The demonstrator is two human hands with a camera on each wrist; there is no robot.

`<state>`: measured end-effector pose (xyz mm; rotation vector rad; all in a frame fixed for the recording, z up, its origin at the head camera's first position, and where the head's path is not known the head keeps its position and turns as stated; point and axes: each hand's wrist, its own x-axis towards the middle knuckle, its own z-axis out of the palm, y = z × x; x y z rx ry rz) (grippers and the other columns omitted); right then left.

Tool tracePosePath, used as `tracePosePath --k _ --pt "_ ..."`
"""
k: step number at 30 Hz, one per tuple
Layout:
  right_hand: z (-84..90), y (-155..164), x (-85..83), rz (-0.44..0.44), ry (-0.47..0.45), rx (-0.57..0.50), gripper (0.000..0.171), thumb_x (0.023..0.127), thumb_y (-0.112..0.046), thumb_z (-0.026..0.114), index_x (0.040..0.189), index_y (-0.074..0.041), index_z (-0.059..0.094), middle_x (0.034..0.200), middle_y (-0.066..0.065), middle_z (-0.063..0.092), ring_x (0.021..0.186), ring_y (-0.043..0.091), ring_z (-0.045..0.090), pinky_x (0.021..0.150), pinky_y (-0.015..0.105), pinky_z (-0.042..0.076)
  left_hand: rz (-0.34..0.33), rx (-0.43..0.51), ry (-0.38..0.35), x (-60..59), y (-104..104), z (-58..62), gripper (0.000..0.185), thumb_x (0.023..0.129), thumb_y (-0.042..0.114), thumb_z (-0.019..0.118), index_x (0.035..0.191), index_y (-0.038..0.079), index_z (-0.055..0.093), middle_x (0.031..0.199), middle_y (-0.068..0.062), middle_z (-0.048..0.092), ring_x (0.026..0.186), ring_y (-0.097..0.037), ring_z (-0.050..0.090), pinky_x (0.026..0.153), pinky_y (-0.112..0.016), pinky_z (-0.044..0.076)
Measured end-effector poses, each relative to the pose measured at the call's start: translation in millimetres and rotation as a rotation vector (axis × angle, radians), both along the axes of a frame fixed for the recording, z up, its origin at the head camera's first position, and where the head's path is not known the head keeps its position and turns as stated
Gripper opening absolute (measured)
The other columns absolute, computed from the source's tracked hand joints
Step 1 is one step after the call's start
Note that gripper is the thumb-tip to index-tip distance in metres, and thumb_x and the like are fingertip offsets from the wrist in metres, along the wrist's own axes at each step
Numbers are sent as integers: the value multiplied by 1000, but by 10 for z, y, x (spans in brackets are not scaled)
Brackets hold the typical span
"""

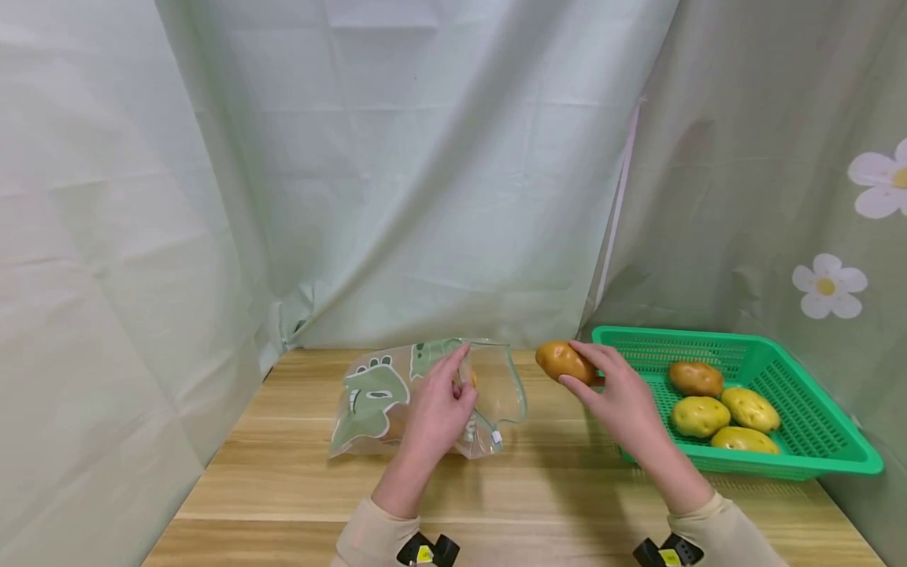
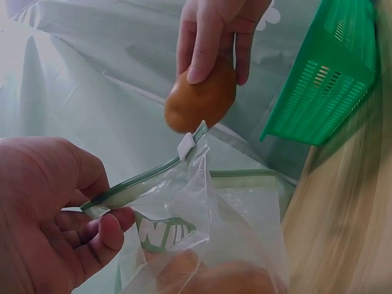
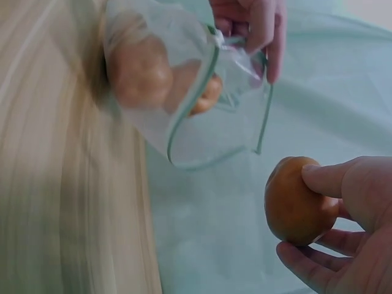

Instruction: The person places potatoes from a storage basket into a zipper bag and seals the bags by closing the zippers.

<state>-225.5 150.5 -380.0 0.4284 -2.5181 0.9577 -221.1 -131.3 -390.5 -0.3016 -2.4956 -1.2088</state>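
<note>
A clear zip bag [image 1: 368,402] with green cartoon print lies on the wooden table, its mouth held apart toward the right. My left hand [image 1: 441,409] pinches the bag's green zip edge near the opening. Brown potatoes [image 3: 139,72] show through the plastic in the right wrist view. My right hand [image 1: 623,402] grips another brown potato [image 1: 564,361] between thumb and fingers, just right of the bag mouth and apart from it. A white slider [image 2: 186,147] sits on the zip strip.
To the right stands a green plastic basket [image 1: 843,441] holding one brown potato [image 1: 696,379] and several yellow potatoes [image 1: 749,409]. Pale curtains [image 1: 439,173] hang behind and beside the wooden table [image 1: 283,488].
</note>
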Motion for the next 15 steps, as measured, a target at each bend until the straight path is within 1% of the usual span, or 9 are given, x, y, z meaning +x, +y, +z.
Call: tracePosePath --k 4,9,15 --pt "-33 -132 -4 27 -6 -4 55 100 -24 84 150 -9 68 142 14 66 114 31 70 91 51 63 2 -7 -3 6 0 8 68 95 -1 70 161 9 57 150 -13 63 63 -8 53 55 -25 49" --pt "-75 -297 -8 57 -9 1 55 97 -23 87 148 -11 69 140 12 68 111 30 70 91 50 63 6 -3 -8 7 -3 5 69 95 -2 70 161 10 57 147 -12 64 62 -8 52 54 -25 48" --pt "-124 -450 -30 85 -5 19 55 96 -26 89 147 -14 71 140 7 69 109 26 71 89 46 64 4 1 1 0 5 10 70 93 -2 70 160 9 58 151 -13 63 61 -7 52 53 -25 48"
